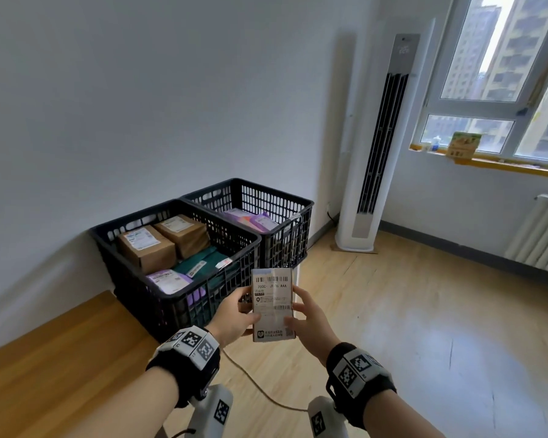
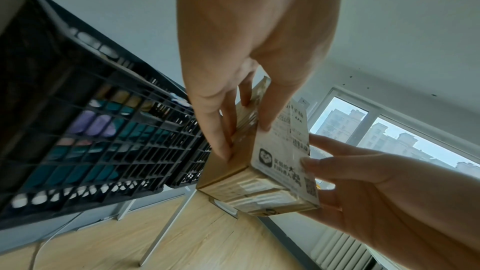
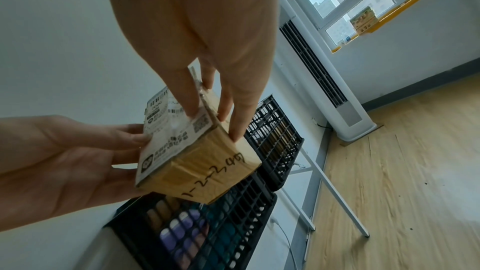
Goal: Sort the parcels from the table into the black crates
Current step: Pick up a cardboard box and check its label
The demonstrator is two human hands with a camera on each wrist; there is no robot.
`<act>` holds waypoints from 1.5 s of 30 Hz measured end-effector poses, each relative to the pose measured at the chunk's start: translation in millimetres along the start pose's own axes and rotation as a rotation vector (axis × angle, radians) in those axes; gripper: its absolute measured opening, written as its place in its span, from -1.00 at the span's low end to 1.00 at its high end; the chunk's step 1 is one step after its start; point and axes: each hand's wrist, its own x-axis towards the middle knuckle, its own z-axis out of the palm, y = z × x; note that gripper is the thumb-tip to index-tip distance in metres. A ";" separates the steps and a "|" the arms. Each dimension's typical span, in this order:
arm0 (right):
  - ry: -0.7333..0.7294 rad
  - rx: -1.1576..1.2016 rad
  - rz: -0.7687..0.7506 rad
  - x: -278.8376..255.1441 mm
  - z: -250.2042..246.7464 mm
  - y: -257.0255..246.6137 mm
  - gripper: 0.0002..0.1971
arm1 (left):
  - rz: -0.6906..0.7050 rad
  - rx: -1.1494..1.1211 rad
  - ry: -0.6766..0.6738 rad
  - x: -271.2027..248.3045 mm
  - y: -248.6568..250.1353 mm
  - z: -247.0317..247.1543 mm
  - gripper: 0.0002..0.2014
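Note:
I hold a small brown cardboard parcel (image 1: 273,303) with a white shipping label facing me, in the air just in front of the near black crate (image 1: 159,298). My left hand (image 1: 234,314) grips its left side, thumb on the label, fingers along the edge. My right hand (image 1: 307,314) grips its right side the same way. In the left wrist view the parcel (image 2: 262,171) sits between both hands; in the right wrist view the parcel (image 3: 197,163) shows handwriting on its end. The near crate holds brown boxes, green and purple bags. The far crate (image 1: 285,216) holds purple bags.
Both crates stand on a white table against the wall. A wooden tabletop (image 1: 45,368) lies at lower left. A tall white air conditioner (image 1: 377,159) stands in the corner, a radiator (image 1: 538,235) under the window. A cable (image 1: 260,390) trails across the wood floor.

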 end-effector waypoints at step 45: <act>-0.678 -0.275 0.029 569.4 -168.0 -164.0 -0.35 | -0.137 0.099 0.293 470.9 210.4 -6.6 -0.64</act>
